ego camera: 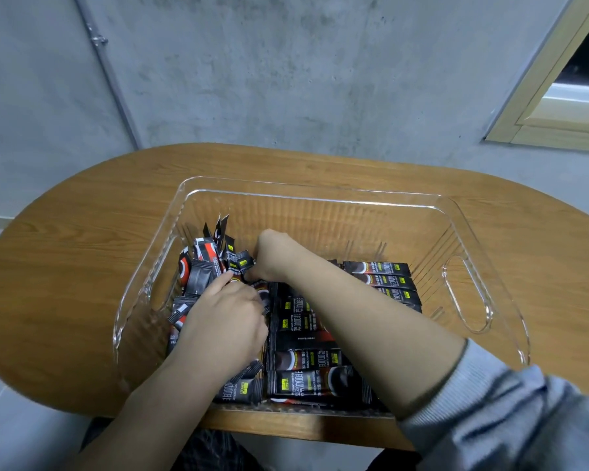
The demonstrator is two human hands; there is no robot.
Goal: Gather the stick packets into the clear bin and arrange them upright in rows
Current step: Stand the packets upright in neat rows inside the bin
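A clear plastic bin [320, 198] stands on the oval wooden table [82, 232]. Inside it lie several black stick packets [306, 372], flat in stacks across the middle and right. More packets stand upright and leaning [204, 263] against the left wall. Both my hands are inside the bin. My left hand [225, 317] rests on the left-hand packets, its fingertips touching the upright ones. My right hand [272, 256], fingers curled, grips packets at the upright cluster; what lies under its fingers is hidden.
The bin has cut-out handles at its left and right ends [466, 294]. Bare table wood surrounds the bin. A grey concrete wall [286, 79] rises behind, with a window frame [558, 96] at the upper right.
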